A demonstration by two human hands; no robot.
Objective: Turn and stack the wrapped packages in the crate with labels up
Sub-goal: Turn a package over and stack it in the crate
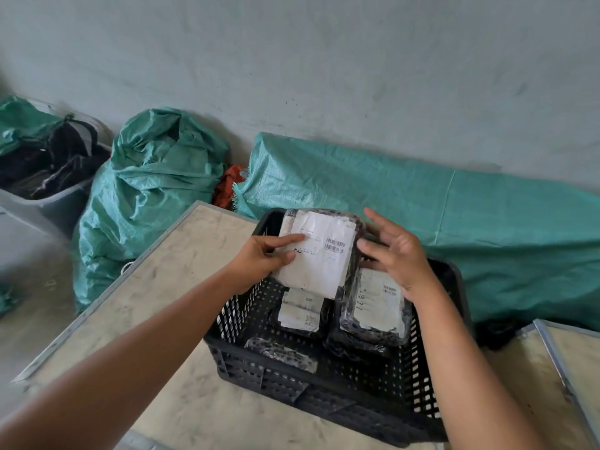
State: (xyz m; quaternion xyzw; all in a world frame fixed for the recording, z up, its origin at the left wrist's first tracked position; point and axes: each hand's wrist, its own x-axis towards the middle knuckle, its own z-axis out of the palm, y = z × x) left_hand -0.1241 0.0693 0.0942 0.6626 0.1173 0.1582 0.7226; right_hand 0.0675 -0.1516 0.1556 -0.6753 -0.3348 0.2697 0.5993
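Starting at the far left, a grey bin [48,203] of dark clothes stood on the floor, and beside it a stuffed green sack [146,190] leaned against the wall. An orange cloth [227,186] showed between that sack and a long green sheet [422,222] spread behind the counter [146,303]. On the counter sat a black crate [324,394]. The left hand [259,261] gripped the left edge of a wrapped package [321,251], held label up above the crate's far side. That package hid part of the crate's back wall. Below it a second package [300,311] lay in the crate with its label up, and a third package [282,352] near the front wall showed only dark wrap. The right hand [396,251] was spread open, fingers touching the held package's right edge, and covered the top of a stack [373,306] with a label facing up.
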